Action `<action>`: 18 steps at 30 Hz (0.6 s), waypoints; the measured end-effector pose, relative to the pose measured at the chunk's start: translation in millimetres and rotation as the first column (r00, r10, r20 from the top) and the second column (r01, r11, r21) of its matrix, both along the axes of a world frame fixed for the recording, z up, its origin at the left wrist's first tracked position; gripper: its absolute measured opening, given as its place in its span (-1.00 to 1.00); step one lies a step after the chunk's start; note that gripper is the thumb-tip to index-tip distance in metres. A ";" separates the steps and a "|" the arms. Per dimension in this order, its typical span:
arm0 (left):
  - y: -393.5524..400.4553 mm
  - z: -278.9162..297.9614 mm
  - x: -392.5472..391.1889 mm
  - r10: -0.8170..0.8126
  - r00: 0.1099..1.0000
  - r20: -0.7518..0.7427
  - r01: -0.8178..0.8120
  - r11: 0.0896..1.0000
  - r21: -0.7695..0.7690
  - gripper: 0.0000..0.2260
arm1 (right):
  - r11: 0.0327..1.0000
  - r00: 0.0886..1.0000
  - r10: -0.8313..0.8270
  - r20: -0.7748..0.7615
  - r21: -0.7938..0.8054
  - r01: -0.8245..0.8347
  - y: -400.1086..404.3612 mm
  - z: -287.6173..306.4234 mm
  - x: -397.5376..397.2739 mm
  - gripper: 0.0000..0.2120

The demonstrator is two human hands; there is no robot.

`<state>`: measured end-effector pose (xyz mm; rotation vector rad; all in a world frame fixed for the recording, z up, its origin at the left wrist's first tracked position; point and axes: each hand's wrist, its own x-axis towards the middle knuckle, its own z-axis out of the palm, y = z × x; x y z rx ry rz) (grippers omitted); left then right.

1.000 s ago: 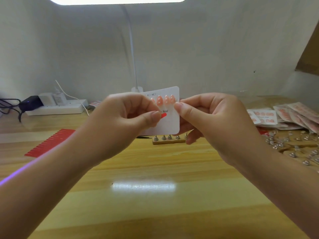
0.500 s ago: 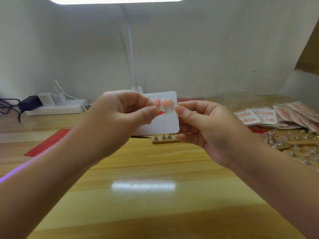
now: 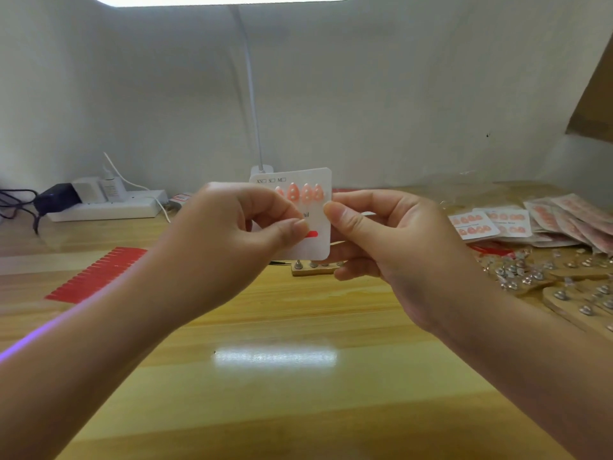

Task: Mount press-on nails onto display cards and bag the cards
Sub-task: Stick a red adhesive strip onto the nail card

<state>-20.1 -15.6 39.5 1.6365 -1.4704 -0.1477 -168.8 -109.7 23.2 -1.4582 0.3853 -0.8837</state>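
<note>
Display card [image 3: 315,247], pinched by fingers of left hand [image 3: 232,240] and right hand [image 3: 391,247], shows "XS S M" boxes above pink nails [image 3: 306,193].

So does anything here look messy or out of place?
Mostly tidy. The card held in both hands looks fine, its pink nails in a straight row. Only the small metal studs at the right of the table lie scattered loose, beside the fanned-out finished cards.
</note>
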 end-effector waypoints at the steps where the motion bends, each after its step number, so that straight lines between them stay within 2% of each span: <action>1: -0.3 -0.2 0.4 0.002 1.000 0.004 -0.003 1.000 0.003 -0.89 | 1.000 1.000 0.000 0.002 -0.008 0.000 0.5 -0.1 0.1 -0.94; 18: 1.3 1.5 -5.4 0.001 0.995 0.097 -0.001 1.000 -0.004 -0.93 | 0.999 1.000 0.027 0.011 -0.036 -0.027 3.7 -0.1 -0.1 -0.91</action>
